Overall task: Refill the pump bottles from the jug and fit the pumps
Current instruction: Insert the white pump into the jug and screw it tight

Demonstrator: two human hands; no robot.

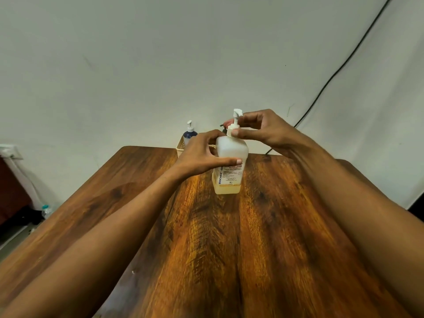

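Note:
A translucent white pump bottle with a printed label stands upright on the wooden table; a shallow layer of yellowish liquid fills its bottom. My left hand wraps around the bottle's body from the left. My right hand pinches the white pump at its collar on the bottle's neck. No jug is in view.
A cream basket sits at the table's far edge holding a dark blue pump bottle; a dark object shows behind my fingers. A black cable runs down the wall at right. A small water bottle stands on the floor at left.

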